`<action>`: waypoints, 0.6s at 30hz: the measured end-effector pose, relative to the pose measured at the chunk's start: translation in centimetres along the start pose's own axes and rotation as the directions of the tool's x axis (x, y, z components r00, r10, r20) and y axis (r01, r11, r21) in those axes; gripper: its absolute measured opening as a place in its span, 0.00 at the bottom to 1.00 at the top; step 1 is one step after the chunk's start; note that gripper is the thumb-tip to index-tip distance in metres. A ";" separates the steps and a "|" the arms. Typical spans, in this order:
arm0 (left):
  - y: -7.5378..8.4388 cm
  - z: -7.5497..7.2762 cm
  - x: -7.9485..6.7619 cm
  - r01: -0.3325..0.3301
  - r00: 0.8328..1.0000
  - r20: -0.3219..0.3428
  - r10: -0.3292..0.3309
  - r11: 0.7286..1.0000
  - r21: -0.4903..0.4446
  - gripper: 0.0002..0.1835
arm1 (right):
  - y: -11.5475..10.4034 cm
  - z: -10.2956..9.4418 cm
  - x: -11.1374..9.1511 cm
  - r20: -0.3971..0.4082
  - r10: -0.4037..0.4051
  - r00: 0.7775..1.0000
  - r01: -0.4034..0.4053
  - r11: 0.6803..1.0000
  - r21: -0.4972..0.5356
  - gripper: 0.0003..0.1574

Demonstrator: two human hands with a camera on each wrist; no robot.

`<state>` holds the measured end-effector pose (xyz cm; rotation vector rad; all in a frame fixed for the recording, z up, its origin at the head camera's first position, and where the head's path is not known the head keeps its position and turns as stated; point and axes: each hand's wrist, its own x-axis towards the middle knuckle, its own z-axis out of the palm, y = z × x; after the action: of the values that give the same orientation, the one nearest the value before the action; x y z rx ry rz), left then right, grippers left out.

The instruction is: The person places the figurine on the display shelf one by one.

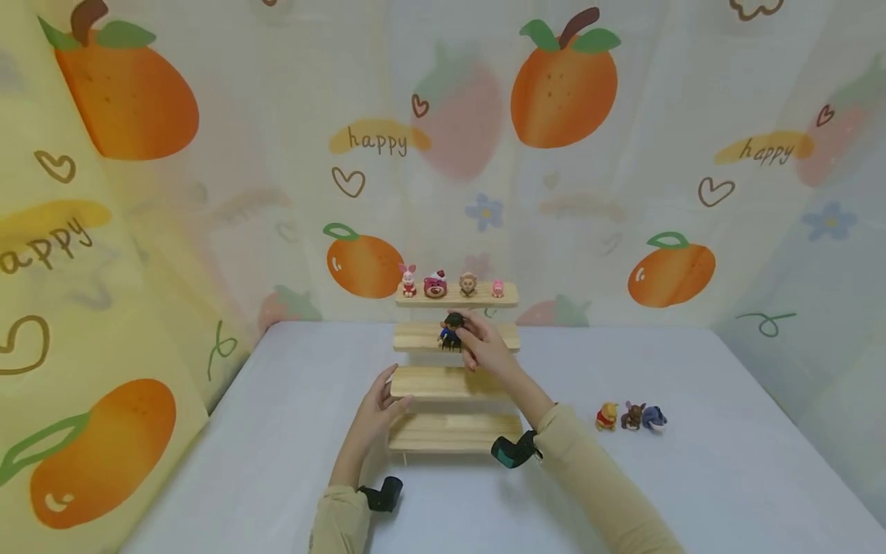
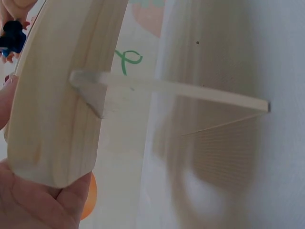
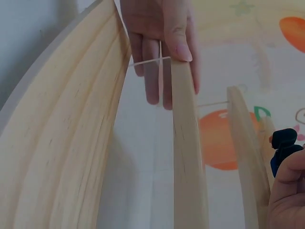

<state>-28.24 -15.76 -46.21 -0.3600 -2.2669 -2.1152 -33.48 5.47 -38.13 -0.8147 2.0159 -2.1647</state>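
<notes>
In the head view my right hand (image 1: pixel 487 348) pinches a small figurine (image 1: pixel 451 331) with black hair and blue clothes at the second tier of a wooden step shelf (image 1: pixel 453 432). The figurine's dark back shows in the right wrist view, beside the curled fingers (image 3: pixel 288 186). My left hand (image 1: pixel 376 409) grips the left end of the third board down. Its thumb lies on the board's edge and its fingers reach behind, as the right wrist view shows. Along the top board stand a pink piglet figurine (image 1: pixel 408 282), a magenta bear (image 1: pixel 435 285), a tan figurine (image 1: pixel 467 285) and a little pink one (image 1: pixel 497 288).
Right of the shelf, a yellow bear in red (image 1: pixel 606 416), a brown figurine (image 1: pixel 632 416) and a blue-grey donkey (image 1: pixel 654 418) stand close together on the white table (image 1: pixel 692 492). A fruit-printed curtain (image 1: pixel 291 115) hangs behind and at the sides.
</notes>
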 end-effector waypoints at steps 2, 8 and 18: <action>-0.1 0.0 -0.1 0.007 1.000 -0.003 -0.007 1.000 0.005 0.37 | 0.2 0.4 0.2 0.005 0.004 1.000 -0.004 1.000 0.003 0.24; -0.4 -0.3 -0.2 0.015 1.000 -0.016 -0.015 1.000 -0.014 0.37 | 0.7 2.3 1.1 0.002 0.027 1.000 -0.027 0.999 0.025 0.24; -0.4 -0.3 -0.1 -0.022 0.999 0.034 0.023 1.000 -0.018 0.37 | 0.8 3.6 2.4 0.000 0.094 0.996 -0.094 0.992 0.082 0.24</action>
<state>-28.27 -16.11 -46.56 -0.4236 -2.2523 -2.1366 -34.22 1.14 -38.14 -0.6910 1.9124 -2.1817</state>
